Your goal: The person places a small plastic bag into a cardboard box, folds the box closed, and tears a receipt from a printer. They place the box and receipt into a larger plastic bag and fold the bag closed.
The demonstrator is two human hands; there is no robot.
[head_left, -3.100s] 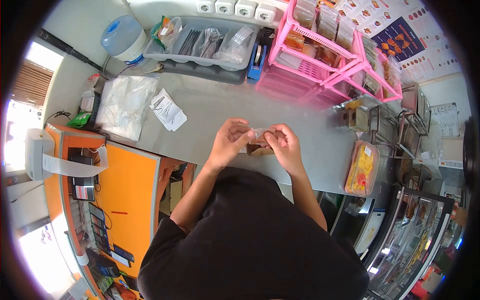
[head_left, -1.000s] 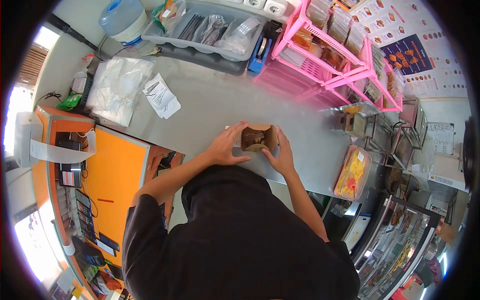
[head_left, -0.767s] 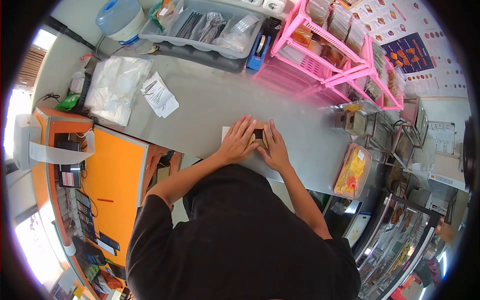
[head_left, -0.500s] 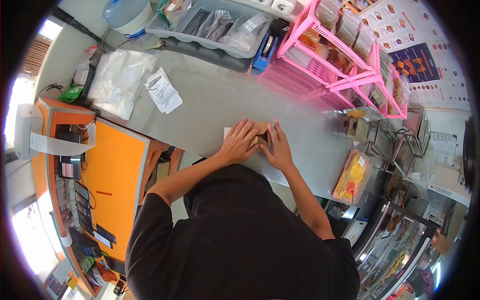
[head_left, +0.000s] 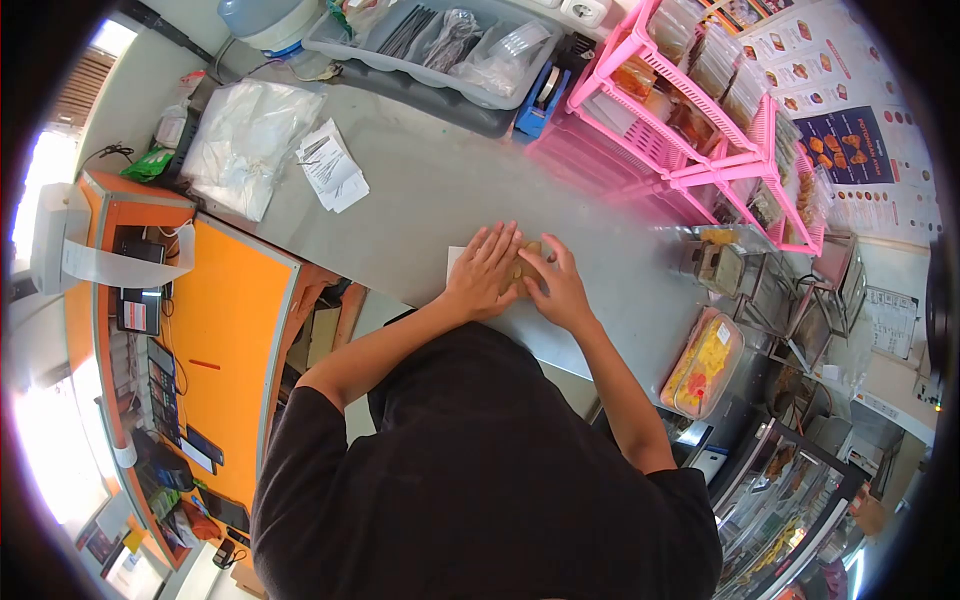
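A small brown cardboard box (head_left: 527, 262), partly folded, lies at the front edge of the steel counter, mostly covered by my hands. My left hand (head_left: 484, 272) rests flat across its left side, fingers stretched out and pointing away from me. On the other side, my right hand (head_left: 560, 287) bends its fingers over the box's right edge, thumb and fingertips against the cardboard. A white flap or sheet (head_left: 455, 257) sticks out to the left from under my left hand.
Behind are printed slips (head_left: 332, 168), a stack of clear plastic bags (head_left: 250, 140) and a grey tray (head_left: 400, 62) of packaged utensils. A blue tape dispenser (head_left: 541, 103) stands beside a pink rack (head_left: 690, 165). To the right sits a container of yellow food (head_left: 703, 362).
My right hand has curled its fingers inward over the box, and the dark opening seen before is now covered. My left hand has flattened and shifted slightly. The view has tilted a little.
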